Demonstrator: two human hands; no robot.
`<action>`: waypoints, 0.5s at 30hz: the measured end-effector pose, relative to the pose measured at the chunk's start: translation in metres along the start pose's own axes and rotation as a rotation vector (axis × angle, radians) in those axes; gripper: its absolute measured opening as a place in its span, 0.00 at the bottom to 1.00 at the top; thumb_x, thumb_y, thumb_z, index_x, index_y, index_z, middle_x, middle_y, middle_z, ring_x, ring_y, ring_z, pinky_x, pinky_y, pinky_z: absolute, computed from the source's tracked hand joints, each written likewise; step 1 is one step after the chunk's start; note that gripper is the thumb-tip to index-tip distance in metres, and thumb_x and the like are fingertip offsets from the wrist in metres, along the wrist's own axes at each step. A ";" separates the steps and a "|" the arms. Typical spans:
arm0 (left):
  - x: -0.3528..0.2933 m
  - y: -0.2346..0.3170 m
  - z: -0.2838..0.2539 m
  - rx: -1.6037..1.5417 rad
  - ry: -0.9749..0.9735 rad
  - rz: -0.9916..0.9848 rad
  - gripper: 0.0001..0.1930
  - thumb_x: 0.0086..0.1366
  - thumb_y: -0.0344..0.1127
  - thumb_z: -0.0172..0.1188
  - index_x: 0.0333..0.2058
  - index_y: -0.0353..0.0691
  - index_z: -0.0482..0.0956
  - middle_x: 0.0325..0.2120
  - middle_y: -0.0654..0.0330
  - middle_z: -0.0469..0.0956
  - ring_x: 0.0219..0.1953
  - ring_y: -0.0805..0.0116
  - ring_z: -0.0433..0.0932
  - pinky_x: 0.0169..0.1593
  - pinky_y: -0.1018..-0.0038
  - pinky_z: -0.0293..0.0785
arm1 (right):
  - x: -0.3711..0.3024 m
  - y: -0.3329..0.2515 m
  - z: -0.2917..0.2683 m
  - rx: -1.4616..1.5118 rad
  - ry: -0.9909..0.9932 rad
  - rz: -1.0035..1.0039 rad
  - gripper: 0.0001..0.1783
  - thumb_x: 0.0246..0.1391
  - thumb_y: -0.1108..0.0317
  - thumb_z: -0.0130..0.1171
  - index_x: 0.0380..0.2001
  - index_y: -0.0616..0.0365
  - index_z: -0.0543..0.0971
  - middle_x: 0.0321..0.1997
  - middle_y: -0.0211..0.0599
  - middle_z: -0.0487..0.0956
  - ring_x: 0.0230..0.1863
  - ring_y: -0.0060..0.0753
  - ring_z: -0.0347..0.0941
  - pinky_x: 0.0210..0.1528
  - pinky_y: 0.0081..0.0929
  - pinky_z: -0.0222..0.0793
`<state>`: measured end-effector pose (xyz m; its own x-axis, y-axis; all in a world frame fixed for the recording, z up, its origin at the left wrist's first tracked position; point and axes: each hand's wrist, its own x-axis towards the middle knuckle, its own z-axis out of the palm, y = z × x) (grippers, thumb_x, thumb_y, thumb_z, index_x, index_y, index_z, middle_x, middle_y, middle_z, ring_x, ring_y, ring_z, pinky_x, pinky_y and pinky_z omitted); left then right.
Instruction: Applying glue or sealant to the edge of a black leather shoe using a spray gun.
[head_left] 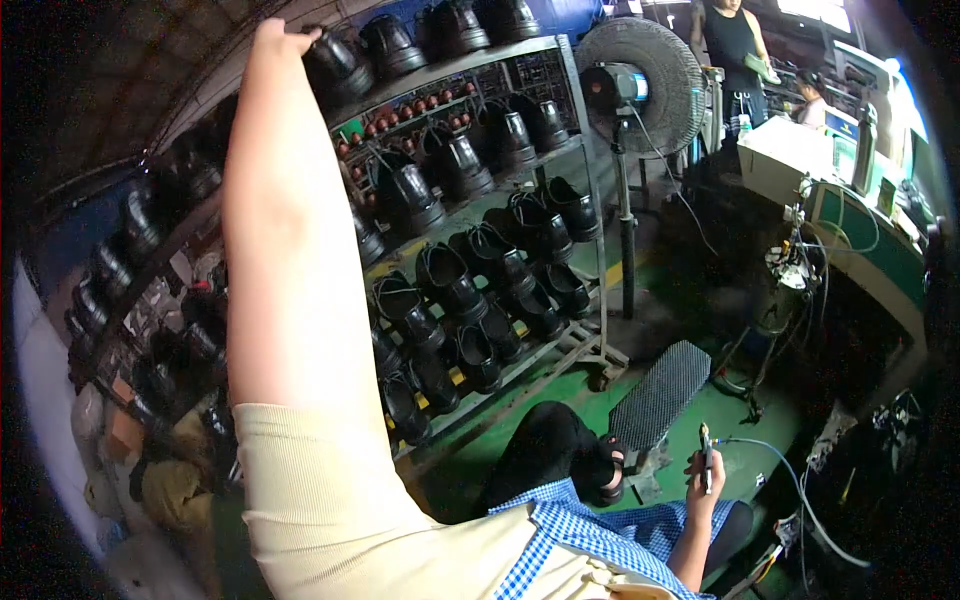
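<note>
My left arm stretches far up to the top shelf. There my left hand [285, 36] is at the upper end of a black shoe [341, 66], thumb against its edge; the other fingers are mostly hidden. Low on the right, my right hand [697, 474] is closed around a small spray gun [707, 460], its brass-coloured tip pointing up. A thin blue hose [770, 447] runs from the gun to the right. Several more black shoes stand on the metal rack [590, 230], some with laces showing.
A large fan [650, 88] on a pole stands behind the rack. A black textured footrest-like board [660, 393] is near my foot. To the right are a tank with hoses [783, 285] and a white-topped bench [790, 150]. Another person [735, 50] stands at the back.
</note>
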<state>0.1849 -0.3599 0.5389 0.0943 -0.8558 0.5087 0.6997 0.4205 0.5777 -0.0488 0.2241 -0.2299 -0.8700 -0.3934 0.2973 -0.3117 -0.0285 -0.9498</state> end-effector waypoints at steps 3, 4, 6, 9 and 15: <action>-0.026 -0.004 0.005 0.186 0.006 -0.102 0.30 0.76 0.49 0.55 0.67 0.33 0.67 0.67 0.46 0.69 0.68 0.45 0.69 0.65 0.35 0.68 | -0.002 0.001 -0.003 -0.012 -0.017 0.012 0.10 0.70 0.64 0.57 0.38 0.60 0.75 0.27 0.29 0.75 0.26 0.22 0.74 0.29 0.24 0.69; -0.033 -0.003 0.009 0.331 -0.075 -0.101 0.31 0.76 0.51 0.56 0.67 0.34 0.67 0.67 0.46 0.70 0.68 0.46 0.70 0.65 0.36 0.69 | -0.001 0.002 -0.004 -0.021 -0.017 0.023 0.10 0.70 0.64 0.57 0.38 0.60 0.76 0.28 0.29 0.75 0.27 0.21 0.74 0.29 0.24 0.69; -0.045 0.008 0.014 0.601 -0.166 -0.140 0.33 0.75 0.54 0.56 0.68 0.37 0.68 0.64 0.46 0.73 0.66 0.47 0.72 0.64 0.40 0.70 | -0.001 0.004 -0.005 -0.016 -0.013 0.034 0.10 0.70 0.64 0.57 0.38 0.60 0.76 0.28 0.29 0.76 0.27 0.21 0.74 0.29 0.24 0.69; -0.047 0.041 0.015 1.144 -0.293 -0.097 0.35 0.73 0.57 0.57 0.68 0.37 0.69 0.56 0.47 0.81 0.65 0.48 0.73 0.64 0.51 0.71 | 0.001 0.008 -0.004 0.009 -0.016 0.089 0.10 0.71 0.64 0.57 0.38 0.60 0.76 0.28 0.29 0.77 0.26 0.20 0.74 0.28 0.22 0.67; -0.034 0.104 -0.034 2.313 -0.543 0.274 0.42 0.68 0.75 0.51 0.59 0.40 0.82 0.60 0.49 0.80 0.61 0.52 0.79 0.63 0.52 0.72 | 0.007 0.019 -0.002 0.012 -0.056 0.022 0.08 0.71 0.65 0.57 0.39 0.59 0.76 0.28 0.27 0.77 0.26 0.19 0.73 0.27 0.21 0.66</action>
<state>0.2785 -0.2976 0.5603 -0.3730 -0.7826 0.4984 -0.9277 0.3069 -0.2124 -0.0610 0.2228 -0.2455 -0.8537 -0.4448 0.2707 -0.2877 -0.0302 -0.9572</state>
